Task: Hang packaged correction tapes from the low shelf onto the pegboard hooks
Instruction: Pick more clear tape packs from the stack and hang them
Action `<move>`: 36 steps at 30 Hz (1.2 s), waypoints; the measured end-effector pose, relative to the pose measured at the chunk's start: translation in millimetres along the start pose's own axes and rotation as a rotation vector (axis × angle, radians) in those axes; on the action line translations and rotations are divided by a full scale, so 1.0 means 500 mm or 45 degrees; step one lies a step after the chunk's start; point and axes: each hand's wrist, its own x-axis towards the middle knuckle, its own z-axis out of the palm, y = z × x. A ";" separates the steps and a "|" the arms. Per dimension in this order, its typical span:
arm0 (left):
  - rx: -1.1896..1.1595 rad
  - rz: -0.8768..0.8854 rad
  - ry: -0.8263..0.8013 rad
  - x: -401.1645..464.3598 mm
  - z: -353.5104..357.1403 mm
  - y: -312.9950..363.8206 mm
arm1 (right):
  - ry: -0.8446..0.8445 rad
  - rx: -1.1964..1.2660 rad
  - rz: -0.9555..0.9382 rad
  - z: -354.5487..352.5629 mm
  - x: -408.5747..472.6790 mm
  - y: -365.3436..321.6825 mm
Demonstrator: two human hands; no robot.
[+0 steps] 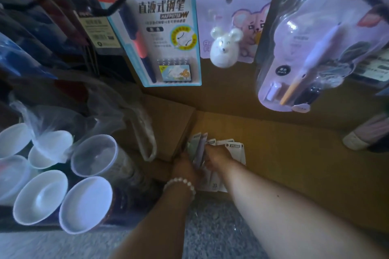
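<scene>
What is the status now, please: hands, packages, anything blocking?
Left hand and right hand both gripping the correction tape packs down on the cardboard shelf. None hung yet. Hanging pen package overhead, not blocking.

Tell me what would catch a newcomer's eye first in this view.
Up top, three blister cards hang on hooks: a blue-edged fountain pen card left of centre, a white mouse-shaped item on a lilac card beside it, and a clear pen pack at right. Low in the middle, the left hand and right hand both grip a fan of packaged correction tapes on brown cardboard. White bowls crowd the lower left.
</scene>
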 end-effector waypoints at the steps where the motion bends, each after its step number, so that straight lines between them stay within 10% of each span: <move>1: 0.030 0.014 -0.003 0.005 0.003 -0.006 | -0.020 0.019 -0.012 0.003 0.007 0.002; 26: -0.293 0.426 0.406 -0.041 0.013 -0.033 | 0.114 -0.207 -0.086 0.010 0.023 -0.019; 36: -1.077 -0.095 0.369 -0.021 -0.002 0.017 | 0.139 -0.053 -0.138 -0.053 0.008 -0.015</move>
